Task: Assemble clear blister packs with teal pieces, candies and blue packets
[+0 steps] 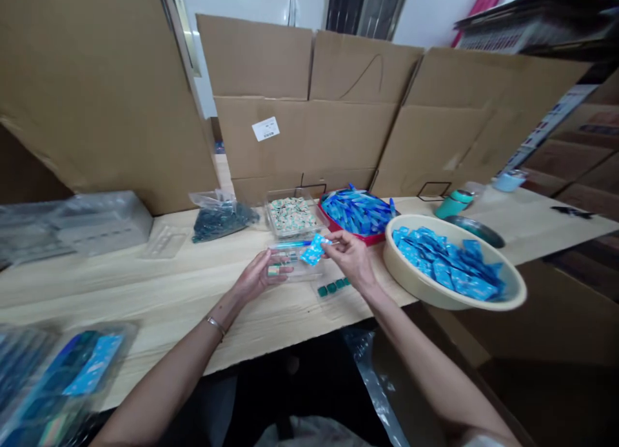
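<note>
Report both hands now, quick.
Left hand: open, over a clear plastic tray.
Right hand: closed, pinching a blue sachet.

A small white sticker (265,129) is stuck on the big brown box (304,137), and it has black bar lines and a bit of tiny print, but no word or number on it can be read. The blue packets (314,250) have small white marks on them, and those are too small to read too. On the right, a long white strip (549,121) and the edge of a printed pack (493,40) show bits of colored print, but they are too blurry to read.
</note>
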Demonstrator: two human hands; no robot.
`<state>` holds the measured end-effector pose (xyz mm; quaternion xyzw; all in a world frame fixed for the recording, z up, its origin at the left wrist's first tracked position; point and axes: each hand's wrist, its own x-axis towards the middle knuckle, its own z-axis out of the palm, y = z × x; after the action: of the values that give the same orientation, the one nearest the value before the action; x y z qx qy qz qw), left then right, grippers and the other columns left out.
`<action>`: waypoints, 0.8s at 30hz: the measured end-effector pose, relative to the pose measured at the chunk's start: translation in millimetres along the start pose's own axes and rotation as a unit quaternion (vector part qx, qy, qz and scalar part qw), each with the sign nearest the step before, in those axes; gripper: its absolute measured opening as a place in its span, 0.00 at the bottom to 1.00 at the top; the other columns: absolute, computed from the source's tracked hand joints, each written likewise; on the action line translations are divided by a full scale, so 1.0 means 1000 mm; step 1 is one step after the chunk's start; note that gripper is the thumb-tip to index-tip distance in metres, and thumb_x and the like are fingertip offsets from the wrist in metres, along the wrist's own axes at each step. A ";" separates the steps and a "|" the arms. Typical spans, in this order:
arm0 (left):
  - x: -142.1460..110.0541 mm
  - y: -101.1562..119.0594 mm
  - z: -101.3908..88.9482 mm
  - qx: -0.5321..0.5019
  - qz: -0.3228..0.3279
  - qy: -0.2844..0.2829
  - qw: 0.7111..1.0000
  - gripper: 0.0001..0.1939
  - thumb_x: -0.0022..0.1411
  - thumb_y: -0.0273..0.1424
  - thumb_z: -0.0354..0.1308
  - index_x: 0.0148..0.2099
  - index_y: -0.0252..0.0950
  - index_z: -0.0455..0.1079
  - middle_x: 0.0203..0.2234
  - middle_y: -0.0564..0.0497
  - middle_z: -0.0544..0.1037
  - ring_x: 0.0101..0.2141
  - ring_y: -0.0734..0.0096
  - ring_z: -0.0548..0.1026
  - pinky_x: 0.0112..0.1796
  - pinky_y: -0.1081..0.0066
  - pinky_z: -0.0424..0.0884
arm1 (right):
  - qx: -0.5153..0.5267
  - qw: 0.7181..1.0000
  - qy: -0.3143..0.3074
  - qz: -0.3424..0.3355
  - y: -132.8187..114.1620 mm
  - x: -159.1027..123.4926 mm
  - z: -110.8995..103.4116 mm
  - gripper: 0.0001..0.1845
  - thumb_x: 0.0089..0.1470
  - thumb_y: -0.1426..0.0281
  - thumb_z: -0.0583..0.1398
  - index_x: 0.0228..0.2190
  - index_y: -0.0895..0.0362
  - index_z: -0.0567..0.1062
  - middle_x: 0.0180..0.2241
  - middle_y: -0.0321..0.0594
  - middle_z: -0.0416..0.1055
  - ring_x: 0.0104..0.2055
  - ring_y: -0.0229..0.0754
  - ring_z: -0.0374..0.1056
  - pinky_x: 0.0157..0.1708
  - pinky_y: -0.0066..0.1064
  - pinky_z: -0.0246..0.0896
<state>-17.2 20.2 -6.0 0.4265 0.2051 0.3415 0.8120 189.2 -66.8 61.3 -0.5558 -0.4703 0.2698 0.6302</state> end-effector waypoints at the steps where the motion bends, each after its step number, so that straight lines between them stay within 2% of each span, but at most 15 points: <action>1: 0.000 -0.001 -0.001 -0.006 0.005 -0.001 1.000 0.15 0.63 0.36 0.52 0.49 0.35 0.63 0.45 0.39 0.75 0.41 0.57 0.77 0.37 0.62 0.75 | -0.011 1.000 0.010 0.002 0.009 -0.003 0.010 0.15 0.43 0.59 0.65 0.28 0.57 0.70 0.21 0.33 0.69 0.23 0.38 0.68 0.24 0.30 0.65; 4: 0.001 -0.005 -0.001 -0.020 0.016 0.006 1.000 0.14 0.62 0.36 0.52 0.49 0.35 0.63 0.44 0.40 0.75 0.39 0.59 0.77 0.36 0.62 0.75 | -0.125 0.989 0.059 -0.043 0.032 -0.013 0.026 0.12 0.49 0.61 0.61 0.25 0.56 0.69 0.21 0.35 0.69 0.24 0.38 0.66 0.26 0.31 0.64; 7: 0.001 -0.006 0.001 -0.023 0.041 0.031 0.998 0.13 0.62 0.34 0.53 0.48 0.36 0.64 0.42 0.43 0.75 0.35 0.66 0.77 0.36 0.62 0.75 | -0.297 0.943 0.073 -0.133 0.039 -0.025 0.031 0.11 0.54 0.65 0.57 0.22 0.56 0.69 0.23 0.37 0.69 0.28 0.40 0.64 0.35 0.34 0.61; 9: 0.000 -0.002 0.003 -0.018 0.056 0.042 0.997 0.13 0.62 0.33 0.54 0.48 0.35 0.64 0.42 0.44 0.75 0.33 0.68 0.76 0.36 0.61 0.75 | -0.371 0.909 0.067 -0.176 0.035 -0.031 0.032 0.12 0.56 0.67 0.55 0.24 0.57 0.71 0.26 0.39 0.69 0.31 0.42 0.64 0.39 0.37 0.59; 11: -0.001 0.004 0.004 -0.013 0.063 0.059 0.996 0.12 0.61 0.33 0.54 0.47 0.34 0.65 0.42 0.43 0.75 0.33 0.68 0.76 0.36 0.62 0.76 | -0.405 0.891 0.074 -0.193 0.027 -0.035 0.026 0.11 0.58 0.66 0.54 0.30 0.57 0.74 0.30 0.43 0.69 0.35 0.44 0.64 0.41 0.38 0.59; 14: -0.003 0.020 0.007 -0.008 0.074 0.108 0.991 0.10 0.61 0.32 0.54 0.44 0.32 0.66 0.39 0.43 0.76 0.34 0.67 0.76 0.35 0.64 0.76 | -0.398 0.894 0.068 -0.194 0.014 -0.040 -0.001 0.11 0.58 0.65 0.55 0.37 0.57 0.74 0.36 0.46 0.68 0.40 0.45 0.64 0.41 0.37 0.61; 15: -0.005 0.025 0.009 -0.005 0.077 0.124 0.989 0.09 0.62 0.31 0.54 0.43 0.32 0.67 0.38 0.44 0.76 0.33 0.68 0.76 0.35 0.64 0.76 | -0.391 0.899 0.036 -0.195 0.012 -0.042 -0.014 0.11 0.57 0.64 0.55 0.37 0.57 0.74 0.36 0.45 0.68 0.40 0.45 0.65 0.40 0.36 0.62; 17: -0.015 0.034 0.012 0.002 0.085 0.152 0.985 0.09 0.62 0.31 0.53 0.42 0.32 0.68 0.37 0.45 0.76 0.33 0.68 0.77 0.34 0.65 0.76 | -0.388 0.898 -0.079 -0.194 0.011 -0.051 -0.040 0.11 0.55 0.62 0.59 0.37 0.56 0.73 0.36 0.44 0.69 0.40 0.44 0.66 0.41 0.35 0.63; 18: -0.022 0.037 0.014 0.004 0.091 0.168 0.982 0.09 0.62 0.31 0.53 0.42 0.32 0.68 0.36 0.45 0.76 0.33 0.68 0.77 0.34 0.66 0.76 | -0.394 0.887 -0.143 -0.192 0.014 -0.057 -0.052 0.14 0.52 0.60 0.61 0.38 0.56 0.73 0.37 0.44 0.70 0.41 0.44 0.66 0.42 0.36 0.63; 20: -0.042 0.037 0.018 0.010 0.101 0.209 0.973 0.09 0.62 0.31 0.53 0.42 0.32 0.69 0.37 0.45 0.76 0.33 0.69 0.76 0.33 0.68 0.77 | -0.419 0.855 -0.241 -0.188 0.023 -0.073 -0.069 0.26 0.45 0.56 0.64 0.44 0.56 0.72 0.44 0.47 0.69 0.48 0.48 0.65 0.46 0.40 0.62; 22: -0.068 0.031 0.021 0.017 0.099 0.250 0.963 0.10 0.62 0.30 0.53 0.43 0.32 0.69 0.38 0.45 0.77 0.33 0.69 0.77 0.32 0.69 0.77 | -0.451 0.823 -0.288 -0.190 0.035 -0.091 -0.078 0.38 0.41 0.53 0.66 0.51 0.57 0.67 0.51 0.54 0.65 0.55 0.53 0.60 0.51 0.46 0.59; 24: -0.096 0.019 0.023 0.024 0.079 0.285 0.955 0.11 0.61 0.31 0.53 0.44 0.33 0.69 0.38 0.45 0.77 0.32 0.69 0.77 0.32 0.69 0.77 | -0.474 0.802 -0.305 -0.199 0.048 -0.107 -0.079 0.39 0.43 0.56 0.66 0.54 0.59 0.64 0.55 0.57 0.61 0.59 0.55 0.55 0.53 0.49 0.56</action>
<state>-75.7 -55.5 26.5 0.3459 0.4016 0.5065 0.6801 224.5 -183.0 -10.5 -0.5683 -0.8078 0.0372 0.1519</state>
